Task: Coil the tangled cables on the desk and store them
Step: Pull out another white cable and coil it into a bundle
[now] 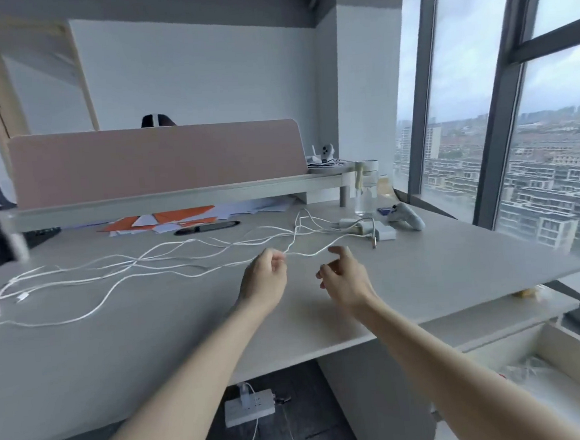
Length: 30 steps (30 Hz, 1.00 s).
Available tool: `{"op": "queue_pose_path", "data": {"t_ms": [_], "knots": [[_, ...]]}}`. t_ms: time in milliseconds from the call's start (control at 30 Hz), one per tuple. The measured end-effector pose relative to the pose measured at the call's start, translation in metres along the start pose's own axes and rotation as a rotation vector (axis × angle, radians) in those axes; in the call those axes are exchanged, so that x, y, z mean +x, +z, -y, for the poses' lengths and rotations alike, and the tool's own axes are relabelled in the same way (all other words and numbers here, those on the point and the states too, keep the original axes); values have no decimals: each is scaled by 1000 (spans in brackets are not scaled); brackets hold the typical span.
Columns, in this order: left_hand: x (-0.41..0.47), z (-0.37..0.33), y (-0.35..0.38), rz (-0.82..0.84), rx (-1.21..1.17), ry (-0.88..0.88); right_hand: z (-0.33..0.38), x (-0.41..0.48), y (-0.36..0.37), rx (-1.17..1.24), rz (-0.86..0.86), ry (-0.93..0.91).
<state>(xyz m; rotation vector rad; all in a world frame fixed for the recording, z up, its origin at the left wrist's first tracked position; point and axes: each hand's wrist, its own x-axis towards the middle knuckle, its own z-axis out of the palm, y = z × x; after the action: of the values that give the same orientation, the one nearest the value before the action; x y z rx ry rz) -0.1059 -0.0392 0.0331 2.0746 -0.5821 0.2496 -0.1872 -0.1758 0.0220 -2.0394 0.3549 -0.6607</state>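
White cables [127, 264] are sprawled uncoiled across the desk [135, 337] — one strand is pinched in the left hand [263, 280], nothing is held in the half-open right hand [344, 279] — so coiling is judged barely begun, storing not yet.

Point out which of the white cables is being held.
The cable that the left hand pinches, running right toward the chargers; the other cables lie loose on the desk.

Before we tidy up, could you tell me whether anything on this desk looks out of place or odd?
The white cables lie uncoiled and crossed over one another across the desk, from its left edge to the chargers at the right. Orange and white papers are strewn under the shelf. Nothing looks spilled or damaged.
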Motion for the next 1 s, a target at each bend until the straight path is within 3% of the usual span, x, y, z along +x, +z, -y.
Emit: {"op": "queue_pose_path", "data": {"t_ms": [200, 333, 467, 533, 633, 800, 900, 1000], "knots": [[32, 62, 6, 91, 340, 174, -9, 52, 43, -210, 99, -95], [68, 73, 20, 82, 395, 301, -23, 92, 55, -333, 95, -201], [107, 83, 31, 41, 270, 306, -37, 128, 62, -421, 118, -238], [119, 84, 31, 57, 176, 228, -40, 140, 66, -455, 129, -257], [126, 83, 29, 80, -121, 39, -40, 151, 72, -488, 142, -262], [125, 81, 20, -63, -576, -112, -38, 160, 73, -480, 153, -261], [119, 81, 12, -172, -655, -168, -38, 161, 72, -466, 118, -270], [109, 87, 2, -231, -554, -180, -40, 161, 71, -475, 86, -258]]}}
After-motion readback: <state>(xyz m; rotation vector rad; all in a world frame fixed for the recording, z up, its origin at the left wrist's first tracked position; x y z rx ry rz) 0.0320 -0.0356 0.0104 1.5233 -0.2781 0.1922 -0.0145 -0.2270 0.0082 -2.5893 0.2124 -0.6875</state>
